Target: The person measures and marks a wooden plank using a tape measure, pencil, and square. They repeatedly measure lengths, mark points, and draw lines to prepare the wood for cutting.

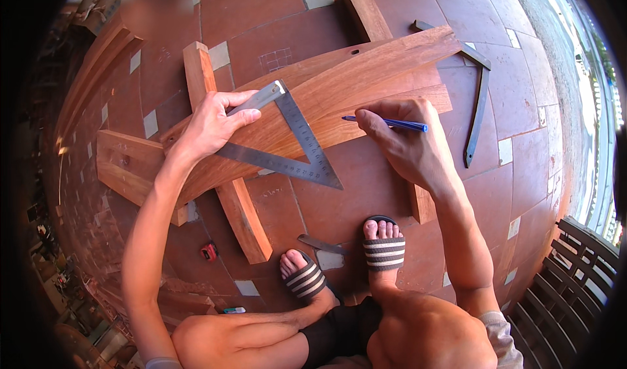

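My left hand (212, 124) grips the pale metal stock of a triangular try square (302, 132), thumb on one side and fingers on the other. Its ruled steel blades form a point toward my feet, over a long, curved brown wooden beam (385, 68). Whether the square touches the wood I cannot tell. In my right hand (418, 150) a blue pen (406, 125) is pinched, its dark tip pointing left, close to the beam's near edge. Wooden crosspieces (245, 219) lie beneath the beam.
A dark folding bevel (480, 104) lies at the right on the tiled floor (509, 108). Near my feet are a red tape measure (209, 251) and a flat metal strip (321, 243). More timber (124, 166) lies left; a slatted dark rack (575, 271) stands lower right.
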### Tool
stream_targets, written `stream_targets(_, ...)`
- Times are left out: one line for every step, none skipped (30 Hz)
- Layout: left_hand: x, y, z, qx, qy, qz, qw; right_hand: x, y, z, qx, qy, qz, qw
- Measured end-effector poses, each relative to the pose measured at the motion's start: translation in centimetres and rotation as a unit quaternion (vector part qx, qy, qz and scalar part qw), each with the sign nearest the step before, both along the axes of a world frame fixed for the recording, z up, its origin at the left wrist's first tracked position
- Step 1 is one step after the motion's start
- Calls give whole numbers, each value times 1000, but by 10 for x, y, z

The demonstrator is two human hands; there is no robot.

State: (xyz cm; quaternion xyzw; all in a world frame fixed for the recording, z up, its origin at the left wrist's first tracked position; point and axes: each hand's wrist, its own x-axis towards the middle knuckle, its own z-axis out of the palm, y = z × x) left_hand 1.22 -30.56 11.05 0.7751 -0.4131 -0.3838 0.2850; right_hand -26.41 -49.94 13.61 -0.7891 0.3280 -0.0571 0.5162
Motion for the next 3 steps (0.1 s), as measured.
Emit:
stream_targets(1, 0, -1, -1, 3, 1, 1000, 1, 0, 0, -2, 0, 1, 1000)
stream_targets(1, 1, -1, -2, 5, 2, 1000, 2, 1, 0, 2, -4, 2, 1000)
stream_targets(2, 1, -2, -2, 7, 3, 1000, 4, 1, -1, 7, -8, 3, 1000)
